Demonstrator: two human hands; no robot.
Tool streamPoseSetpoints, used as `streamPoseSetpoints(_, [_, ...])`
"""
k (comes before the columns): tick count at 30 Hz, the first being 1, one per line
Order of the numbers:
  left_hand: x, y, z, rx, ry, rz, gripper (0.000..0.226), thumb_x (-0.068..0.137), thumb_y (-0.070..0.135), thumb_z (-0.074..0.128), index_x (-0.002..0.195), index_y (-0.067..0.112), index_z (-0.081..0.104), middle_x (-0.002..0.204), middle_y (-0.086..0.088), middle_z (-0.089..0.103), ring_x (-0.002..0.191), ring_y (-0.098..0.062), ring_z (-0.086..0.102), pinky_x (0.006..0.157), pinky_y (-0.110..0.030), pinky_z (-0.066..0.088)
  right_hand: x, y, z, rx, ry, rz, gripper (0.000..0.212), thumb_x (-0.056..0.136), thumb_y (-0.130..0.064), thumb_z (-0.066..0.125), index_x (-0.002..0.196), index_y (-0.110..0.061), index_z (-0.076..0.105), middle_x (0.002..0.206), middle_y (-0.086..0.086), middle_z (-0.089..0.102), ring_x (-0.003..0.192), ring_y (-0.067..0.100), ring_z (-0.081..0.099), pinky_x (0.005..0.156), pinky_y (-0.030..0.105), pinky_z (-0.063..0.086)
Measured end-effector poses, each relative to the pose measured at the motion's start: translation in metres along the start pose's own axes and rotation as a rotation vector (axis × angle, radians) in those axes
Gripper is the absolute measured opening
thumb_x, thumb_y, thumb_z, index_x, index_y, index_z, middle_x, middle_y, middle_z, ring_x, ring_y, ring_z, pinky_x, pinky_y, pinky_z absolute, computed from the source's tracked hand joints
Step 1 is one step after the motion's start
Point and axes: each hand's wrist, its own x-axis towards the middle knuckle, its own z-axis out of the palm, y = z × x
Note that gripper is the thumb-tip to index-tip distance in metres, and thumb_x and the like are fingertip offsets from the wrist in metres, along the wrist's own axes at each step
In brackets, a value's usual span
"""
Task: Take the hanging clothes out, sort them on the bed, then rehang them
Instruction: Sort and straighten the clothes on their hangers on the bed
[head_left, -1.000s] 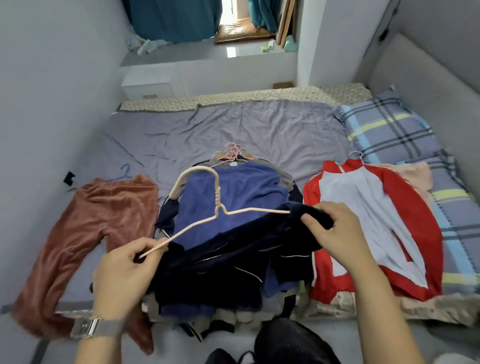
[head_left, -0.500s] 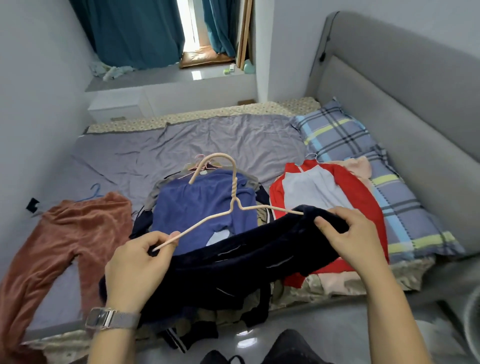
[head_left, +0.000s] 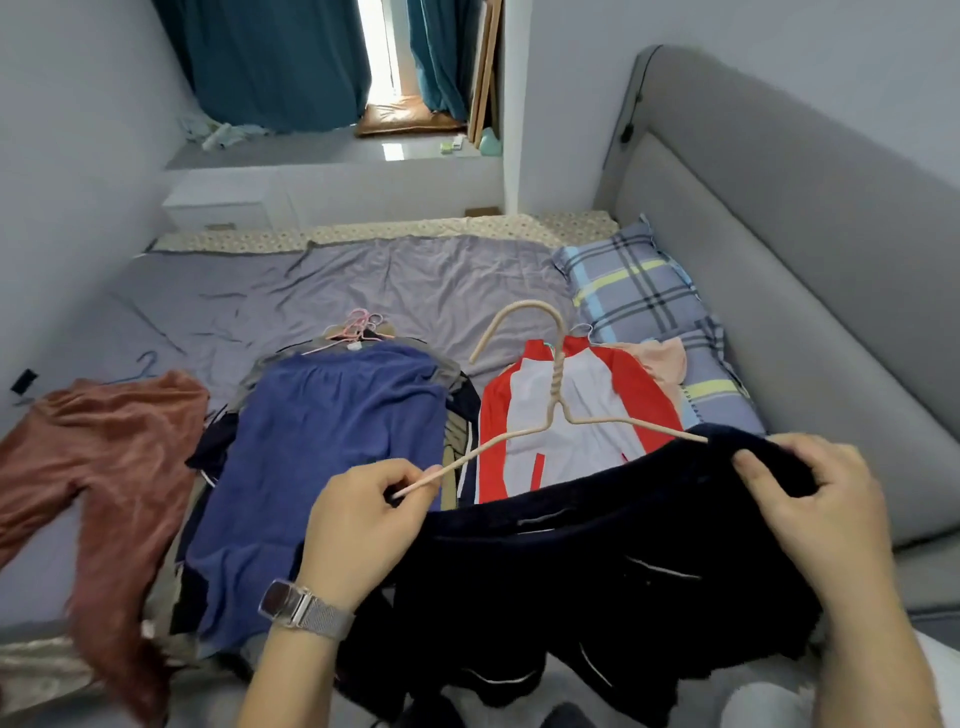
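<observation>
Two hands (head_left: 363, 525) (head_left: 815, 504) hold one hanger (head_left: 558, 415) and one dark garment (head_left: 597, 571).

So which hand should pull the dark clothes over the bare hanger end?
Probably the right hand: it already grips the dark garment, while the left hand pinches the hanger by its bare end.

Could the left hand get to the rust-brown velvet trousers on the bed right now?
Probably not at once: the left hand is pinching the cream wire hanger that carries the dark navy garment. The rust-brown velvet trousers lie uncovered to its left, so the path looks free once it lets go.
</observation>
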Motion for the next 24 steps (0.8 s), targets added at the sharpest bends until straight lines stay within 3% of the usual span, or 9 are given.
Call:
streamPoseSetpoints(4, [-0.005, 0.006, 0.03, -0.034, -0.067, -0.046, 0.03, 0.077, 0.047, 0.06, 0.06, 0.022, 0.063, 0.053, 0.006, 0.057, 0.056, -0.011, 0.051, 0.054, -0.025, 0.039, 0.021, 0.036, 0.006, -0.058, -0.042, -0.009, 0.017, 0.076, -0.026, 0.075, 0.08, -0.011, 0.069, 0.078, 0.006, 0.065, 0.089, 0.026, 0.049, 0.085, 0.043, 0.043])
streamPoseSetpoints(10, [0.023, 0.011, 0.049, -0.037, -0.111, -0.103, 0.024, 0.08, 0.037, 0.068, 0.06, 0.025, 0.064, 0.053, 0.013, 0.057, 0.053, -0.006, 0.05, 0.052, -0.018, 0.036, 0.052, 0.056, 0.031, 0.002, -0.103, 0.009, 0.014, 0.076, -0.03, 0.073, 0.076, -0.021, 0.062, 0.076, -0.001, 0.06, 0.089, 0.018, 0.045, 0.089, 0.045, 0.041])
streamPoseSetpoints(14, [0.064, 0.012, 0.066, -0.025, -0.163, -0.082, 0.023, 0.08, 0.031, 0.069, 0.058, 0.028, 0.062, 0.051, 0.016, 0.054, 0.052, -0.003, 0.049, 0.05, -0.014, 0.034, 0.078, 0.067, 0.046, -0.047, -0.131, 0.008, 0.03, 0.072, -0.054, 0.05, 0.076, -0.025, 0.057, 0.075, -0.001, 0.057, 0.085, 0.021, 0.047, 0.092, 0.029, 0.029])
streamPoseSetpoints(16, [0.086, 0.013, 0.08, -0.02, -0.192, -0.056, 0.025, 0.082, 0.036, 0.067, 0.059, 0.029, 0.06, 0.05, 0.014, 0.053, 0.051, -0.004, 0.048, 0.051, -0.02, 0.036, 0.089, 0.077, 0.048, -0.057, -0.127, 0.028, 0.036, 0.071, -0.055, 0.044, 0.076, -0.022, 0.059, 0.075, 0.0, 0.058, 0.082, 0.019, 0.047, 0.108, 0.031, 0.021])
streamPoseSetpoints(18, [0.108, 0.015, 0.096, -0.026, -0.217, -0.015, 0.025, 0.08, 0.049, 0.062, 0.065, 0.03, 0.06, 0.052, 0.012, 0.053, 0.049, -0.006, 0.046, 0.052, -0.027, 0.04, 0.097, 0.087, 0.049, -0.069, -0.108, 0.064, 0.039, 0.071, -0.054, 0.044, 0.076, -0.019, 0.059, 0.076, 0.002, 0.058, 0.08, 0.02, 0.047, 0.113, 0.037, 0.019])
streamPoseSetpoints(21, [0.141, 0.02, 0.119, -0.002, -0.258, 0.044, 0.043, 0.073, 0.066, 0.046, 0.069, 0.027, 0.062, 0.054, 0.009, 0.054, 0.05, -0.008, 0.048, 0.055, -0.035, 0.045, 0.111, 0.101, 0.054, -0.096, -0.047, 0.069, 0.034, 0.072, -0.051, 0.044, 0.076, -0.019, 0.056, 0.074, 0.003, 0.056, 0.08, 0.022, 0.046, 0.102, 0.031, 0.026])
streamPoseSetpoints(24, [0.177, 0.035, 0.129, -0.021, -0.266, 0.062, 0.043, 0.071, 0.066, 0.046, 0.069, 0.027, 0.064, 0.054, 0.009, 0.056, 0.051, -0.005, 0.049, 0.058, -0.037, 0.047, 0.141, 0.108, 0.054, -0.071, -0.024, 0.083, 0.034, 0.071, -0.051, 0.046, 0.077, -0.02, 0.058, 0.075, 0.001, 0.055, 0.08, 0.015, 0.041, 0.084, 0.036, 0.037])
